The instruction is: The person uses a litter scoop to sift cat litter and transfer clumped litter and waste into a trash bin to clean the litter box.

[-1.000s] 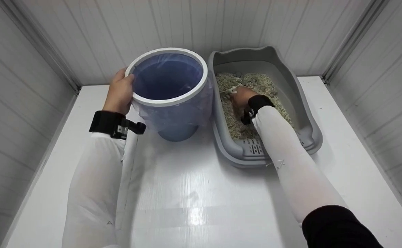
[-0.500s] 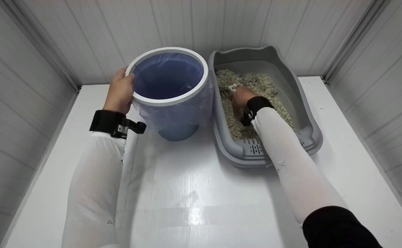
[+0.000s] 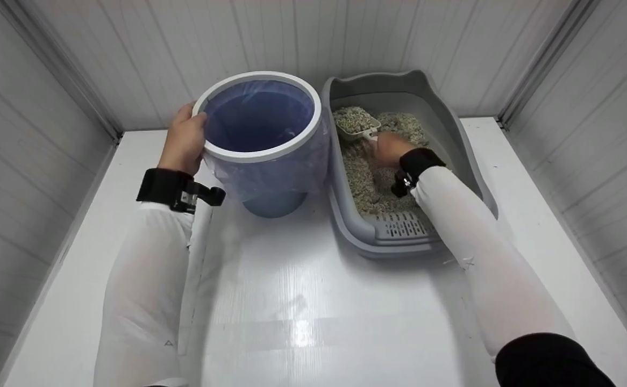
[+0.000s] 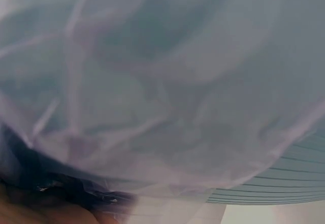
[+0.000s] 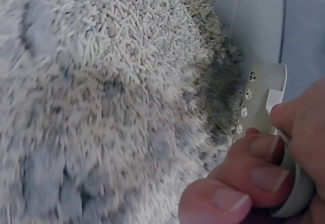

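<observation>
Litter scoop (image 3: 357, 123): heaped with pale pellets, sitting raised over the far left part of the grey litter box (image 3: 456, 140), close to that box's left wall. The right hand (image 3: 391, 149) is gripping the scoop's handle; in the right wrist view the fingers (image 5: 256, 176) are curling round the pale handle (image 5: 264, 102), thumb lying on top. Cat litter (image 5: 111, 82) is filling the box beneath, pale pellets mixed with grey clumps, darker along the wall.

Bin (image 3: 262, 141): blue, with a white rim ring, standing just left of the litter box, the two nearly touching. A translucent bag liner (image 4: 162, 82) is draping over its outside; the left wrist view is showing little else. The left hand (image 3: 184, 142) is clasping the bin's left rim, thumb lying on the ring, fingers wrapping the outer side.

Both containers are standing at the far end of the white surface (image 3: 292, 301), against the white panelled wall (image 3: 313, 37). Both forearms are wearing white sleeves with black wrist straps.
</observation>
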